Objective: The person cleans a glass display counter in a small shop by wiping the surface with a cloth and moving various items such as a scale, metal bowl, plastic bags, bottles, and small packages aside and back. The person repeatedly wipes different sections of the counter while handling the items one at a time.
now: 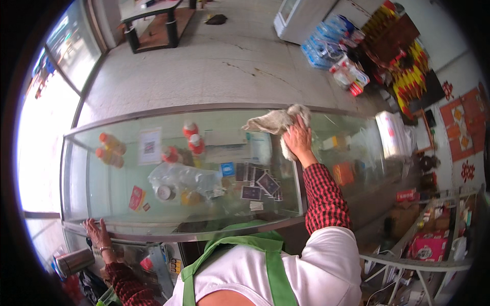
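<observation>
A glass display counter [126,199] with a metal frame stretches across in front of me. My right hand [298,138] presses a crumpled beige cloth [270,121] on the glass top near its far edge. Part of the cloth hangs below my palm and part spreads to the left. At the near left corner, my left hand [98,233] rests on the counter's frame with its fingers spread and nothing held. Through the glass I see orange-capped bottles [111,155], a clear plastic bag [183,176], a small blue box [227,169] and several dark cards or packets [264,181].
A stack of white plastic-wrapped goods [391,134] stands at the counter's right end. Beyond the counter are packs of water bottles [321,42], a white upright appliance [296,19] and a low table [153,23]. A steel flask [74,261] is at lower left, metal shelving [417,264] at lower right.
</observation>
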Tool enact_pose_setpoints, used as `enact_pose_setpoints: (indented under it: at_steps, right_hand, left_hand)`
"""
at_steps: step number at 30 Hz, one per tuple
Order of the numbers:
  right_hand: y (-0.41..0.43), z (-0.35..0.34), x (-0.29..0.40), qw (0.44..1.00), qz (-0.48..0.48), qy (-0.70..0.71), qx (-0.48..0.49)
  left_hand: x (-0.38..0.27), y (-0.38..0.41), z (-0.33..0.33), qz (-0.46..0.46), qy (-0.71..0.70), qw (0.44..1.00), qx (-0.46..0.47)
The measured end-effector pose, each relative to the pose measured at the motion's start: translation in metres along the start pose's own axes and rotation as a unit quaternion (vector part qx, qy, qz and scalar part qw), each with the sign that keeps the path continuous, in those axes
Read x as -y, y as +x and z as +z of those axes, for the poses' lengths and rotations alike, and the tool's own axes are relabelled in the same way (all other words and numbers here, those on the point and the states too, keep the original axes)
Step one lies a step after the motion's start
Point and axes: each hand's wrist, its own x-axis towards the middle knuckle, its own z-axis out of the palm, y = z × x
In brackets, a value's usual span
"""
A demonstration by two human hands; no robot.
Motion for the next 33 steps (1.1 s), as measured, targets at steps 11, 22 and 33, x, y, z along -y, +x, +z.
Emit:
enact_pose_setpoints:
  at_steps: [11,22,33]
  right_hand:
    - [0.068,0.074,-0.273,0.98,0.198,-0.016,-0.006]
    - [-0.08,-0.041,-0.06,0.928,-0.267,0.255,-0.051]
    - [-0.034,0.034,-0.322,0.984,0.129,-0.097,-0.072]
  left_hand:
    - [-0.132,-0.141,-0.054,0.073,-0.117,0.987,-0.085]
    - [-0.33,-0.297,-0.116,0.089,-0.226,0.969,-0.047]
    - [-0.351,-0.377,-0.1,0.196,-0.211,0.958,-0.011]
